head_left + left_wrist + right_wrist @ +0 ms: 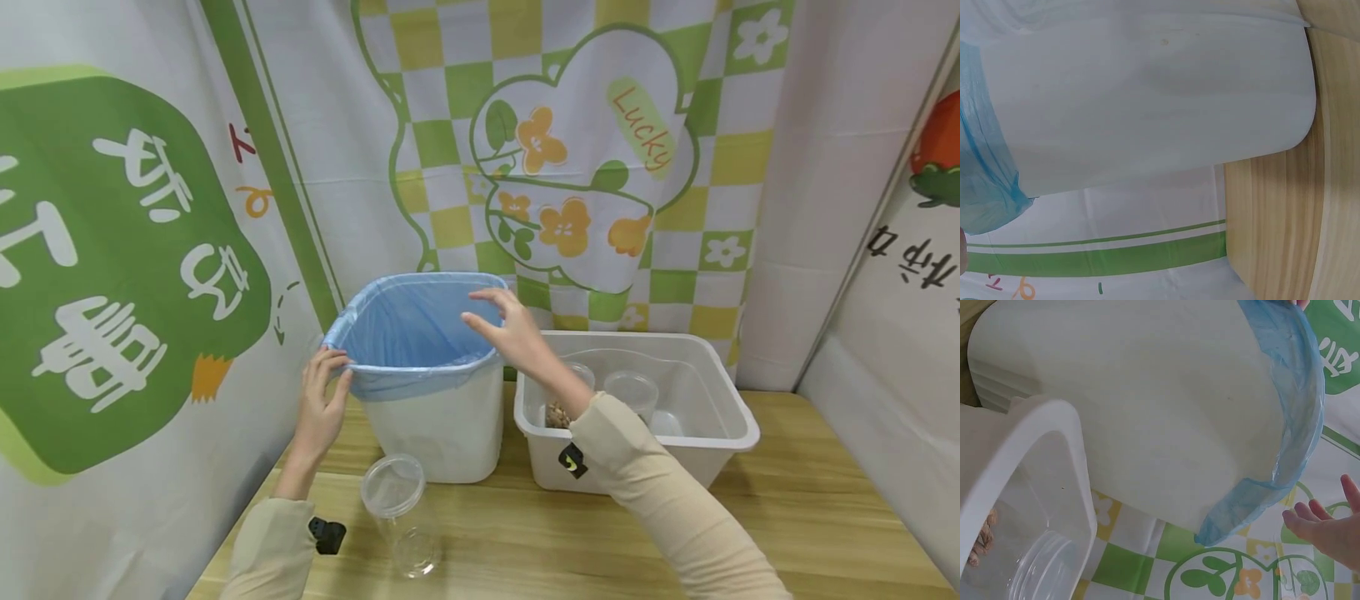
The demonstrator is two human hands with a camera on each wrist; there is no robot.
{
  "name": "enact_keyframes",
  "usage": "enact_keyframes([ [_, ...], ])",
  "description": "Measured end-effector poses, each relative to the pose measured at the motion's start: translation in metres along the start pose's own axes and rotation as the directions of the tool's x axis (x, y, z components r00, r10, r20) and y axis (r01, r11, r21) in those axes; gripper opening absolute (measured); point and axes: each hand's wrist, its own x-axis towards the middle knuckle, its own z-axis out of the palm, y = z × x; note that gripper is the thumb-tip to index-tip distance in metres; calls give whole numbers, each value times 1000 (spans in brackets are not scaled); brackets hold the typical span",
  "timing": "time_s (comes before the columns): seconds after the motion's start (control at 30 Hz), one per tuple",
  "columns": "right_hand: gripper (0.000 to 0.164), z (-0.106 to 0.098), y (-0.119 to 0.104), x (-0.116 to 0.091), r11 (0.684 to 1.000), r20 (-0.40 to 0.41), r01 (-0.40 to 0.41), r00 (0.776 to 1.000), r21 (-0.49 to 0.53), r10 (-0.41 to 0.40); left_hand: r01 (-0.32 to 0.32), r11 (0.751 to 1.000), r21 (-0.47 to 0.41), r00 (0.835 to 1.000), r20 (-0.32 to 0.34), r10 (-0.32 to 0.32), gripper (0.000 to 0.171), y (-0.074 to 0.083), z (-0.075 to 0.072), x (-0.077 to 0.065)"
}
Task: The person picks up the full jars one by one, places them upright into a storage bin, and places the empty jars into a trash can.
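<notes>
A white bin (435, 433) stands on the table, lined with a blue plastic bag (412, 321) that is folded down over its rim. My left hand (321, 400) is at the bin's left front corner, fingertips resting on the bag-covered rim. The left wrist view catches only a sliver of finger (962, 253) beside the blue bag. Over the right side of the bin is my right hand (513, 329), its fingers spread and holding nothing. In the right wrist view this hand (1332, 534) appears apart from the bag's edge.
A clear plastic jar (405, 521) stands in front of the bin. To the right, a light grey tub (720, 442) holds clear plastic containers (632, 392) and some brown pieces (557, 415). Printed curtains (337, 150) hang close behind and on both sides of the wooden table (810, 500).
</notes>
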Motion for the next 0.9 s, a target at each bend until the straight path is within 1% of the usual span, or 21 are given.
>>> enact_keyframes([
  [0.23,36,-1,1,-10,999,-3,11,1000,37,-11,-17,1000,2,1000,4,17,14,-3,1,0],
  [0.37,35,-2,1,-15,999,-1,29,1000,29,-29,-10,1000,5,1000,5,10,14,-2,1,1],
  [0.57,33,-2,-2,-21,998,6,68,998,9,-68,-21,1000,-2,1000,6,21,15,-1,0,2],
  [0.77,31,0,-6,-28,996,12,84,996,2,-84,4,1000,7,1000,18,-4,14,0,-1,2],
  [0.9,31,0,-10,-33,995,16,105,994,-2,-105,-2,1000,14,1000,22,1,13,-2,-1,2],
])
